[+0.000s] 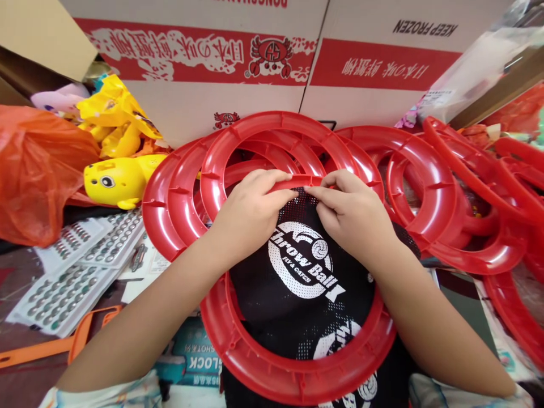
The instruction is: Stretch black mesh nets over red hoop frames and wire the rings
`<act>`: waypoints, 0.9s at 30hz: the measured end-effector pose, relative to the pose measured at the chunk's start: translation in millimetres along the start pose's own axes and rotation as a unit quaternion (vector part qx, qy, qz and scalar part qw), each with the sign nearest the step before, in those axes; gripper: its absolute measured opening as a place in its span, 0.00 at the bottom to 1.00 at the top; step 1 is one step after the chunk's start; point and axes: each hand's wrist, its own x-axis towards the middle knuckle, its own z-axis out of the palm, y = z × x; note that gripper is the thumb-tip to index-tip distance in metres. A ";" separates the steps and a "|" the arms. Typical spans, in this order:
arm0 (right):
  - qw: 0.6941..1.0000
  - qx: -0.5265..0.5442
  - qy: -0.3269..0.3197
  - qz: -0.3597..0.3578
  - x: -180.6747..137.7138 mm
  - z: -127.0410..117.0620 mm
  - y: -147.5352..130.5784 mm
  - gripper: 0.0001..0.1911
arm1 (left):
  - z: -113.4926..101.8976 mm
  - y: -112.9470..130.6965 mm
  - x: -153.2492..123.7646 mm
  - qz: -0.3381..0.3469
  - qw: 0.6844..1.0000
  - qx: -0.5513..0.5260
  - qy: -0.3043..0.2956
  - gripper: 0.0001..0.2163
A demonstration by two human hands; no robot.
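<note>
A red plastic ring (302, 382) lies in front of me, its inner side with ribs and small posts facing up. Black mesh fabric (263, 294) with a white "Throw Ball" print spans its opening. My left hand (257, 207) pinches the fabric's top edge at the ring's far side, thumb and fingers closed. Just to its right, my right hand (351, 212) grips the same edge between thumb and fingers. The fingertips cover part of the ring's far rim. More printed black fabric (255, 391) shows under the ring's near side.
Other red rings (170, 181) overlap behind and to the right. White cartons (255, 99) stand at the back. On the left are a yellow toy (113, 181), an orange bag (38, 170), trays of small round metal pieces (63, 297) and an orange plastic part (79, 340).
</note>
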 end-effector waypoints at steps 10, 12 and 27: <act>0.999 -0.018 -0.027 0.020 -2.1 -0.9 -2.4 0.19 | 1.2 -1.9 -0.5 0.018 0.999 0.023 -0.018 0.16; 0.999 -0.026 -0.027 0.020 -3.0 -0.9 -2.2 0.19 | 1.3 -1.6 -0.8 0.019 0.999 0.028 -0.020 0.16; 0.997 -0.052 -0.047 0.025 -3.4 -8.6 -3.4 0.16 | 0.3 4.1 -0.2 -0.008 0.995 0.079 -0.064 0.17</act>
